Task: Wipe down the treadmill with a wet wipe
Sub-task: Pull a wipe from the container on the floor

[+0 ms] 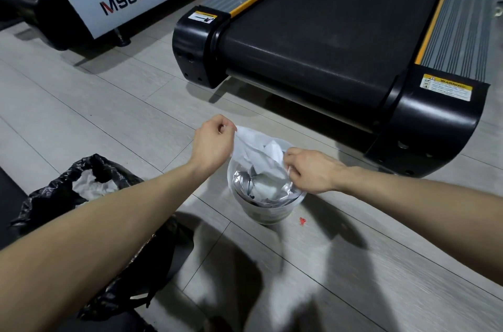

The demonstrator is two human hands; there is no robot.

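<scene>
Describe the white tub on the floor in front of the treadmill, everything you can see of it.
The tub is a round white plastic pail, standing upright and open on the grey floor just short of the treadmill. A crinkled silver foil liner fills its mouth. A white wipe rises from it, pinched by the left hand above the rim and the right hand at the rim.

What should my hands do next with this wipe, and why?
Probably lift the left hand up and away to draw the wipe clear of the tub. The left hand pinches its top corner, the right hand pinches it at the rim, and its lower part sits inside the foil liner.
</scene>
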